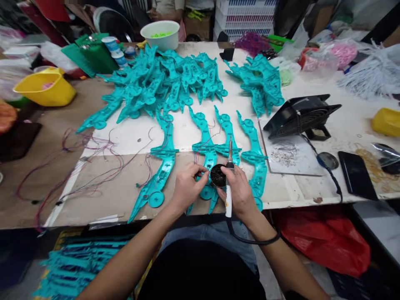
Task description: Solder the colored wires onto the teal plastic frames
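My right hand [240, 189] is closed around a soldering iron [229, 198] with a white handle, its metal tip pointing away from me. The same hand also holds a small round tin [218, 176] with dark contents, tilted toward me. Just left of the tin, my left hand [190, 185] pinches what looks like a thin wire [196, 156], its end close to the tin's rim. Under and around both hands lie turquoise plastic parts [164, 164] in a row, each long and curved with a round disc. Wires run over some of them.
A turquoise heap [168, 79] and a smaller pile [262, 81] lie farther back. Loose wires [103, 166] spread at left. A black fan [300, 114] stands at right beside a white board [293, 164], with a phone [356, 175] farther right. The iron's cable [253, 241] loops over my right forearm.
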{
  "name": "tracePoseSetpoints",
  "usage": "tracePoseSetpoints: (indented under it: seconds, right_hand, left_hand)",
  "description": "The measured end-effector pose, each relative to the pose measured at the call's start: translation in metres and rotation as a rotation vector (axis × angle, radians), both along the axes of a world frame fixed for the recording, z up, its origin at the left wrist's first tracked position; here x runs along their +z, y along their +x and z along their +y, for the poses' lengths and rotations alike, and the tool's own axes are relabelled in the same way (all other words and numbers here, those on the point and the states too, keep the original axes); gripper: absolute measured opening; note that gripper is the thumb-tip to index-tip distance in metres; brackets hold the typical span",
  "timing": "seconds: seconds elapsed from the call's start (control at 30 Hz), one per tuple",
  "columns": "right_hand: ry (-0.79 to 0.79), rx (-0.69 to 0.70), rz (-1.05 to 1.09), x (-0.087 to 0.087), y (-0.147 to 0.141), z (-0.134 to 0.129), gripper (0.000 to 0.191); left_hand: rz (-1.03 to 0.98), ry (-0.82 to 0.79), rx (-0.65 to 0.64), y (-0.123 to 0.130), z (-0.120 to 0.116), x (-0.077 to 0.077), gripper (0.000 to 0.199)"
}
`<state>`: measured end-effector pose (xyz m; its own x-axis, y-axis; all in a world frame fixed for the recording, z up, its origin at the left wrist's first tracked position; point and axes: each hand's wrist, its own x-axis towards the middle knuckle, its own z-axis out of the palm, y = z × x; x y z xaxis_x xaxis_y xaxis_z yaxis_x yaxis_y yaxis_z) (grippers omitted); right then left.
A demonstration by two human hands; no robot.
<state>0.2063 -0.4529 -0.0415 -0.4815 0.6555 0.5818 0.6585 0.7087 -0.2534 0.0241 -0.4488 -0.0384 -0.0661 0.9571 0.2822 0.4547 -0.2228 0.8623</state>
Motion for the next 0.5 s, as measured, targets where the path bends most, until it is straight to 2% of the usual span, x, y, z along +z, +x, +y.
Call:
tracePoseSetpoints:
  seconds: [0.13, 0.23, 0.3, 0.4, 0.5]
  right_hand:
    - [0.006, -0.003, -0.001, 0.001, -0.002, -0.002, 0.067]
    - [0.014, -0.030, 0.008, 0.003, 0.003, -0.004, 0.067]
    - [0.025, -0.103, 0.029, 0.006, 0.016, -0.008, 0.068]
    - [0.051, -0.338, 0.080, 0.006, 0.053, -0.018, 0.067]
    - [0.025, -0.675, 0.148, -0.003, 0.106, -0.029, 0.068]
  left_hand:
    - [0.101, 0.063, -0.030, 0.002, 0.001, -0.002, 0.008]
    - [0.040, 0.027, -0.038, 0.001, -0.001, 0.001, 0.009]
    - [-0.042, -0.035, -0.016, -0.003, -0.001, 0.004, 0.011]
    - [-0.128, -0.173, 0.043, -0.013, 0.003, 0.005, 0.015]
    - [-0.171, -0.312, 0.055, -0.022, 0.011, -0.001, 0.018]
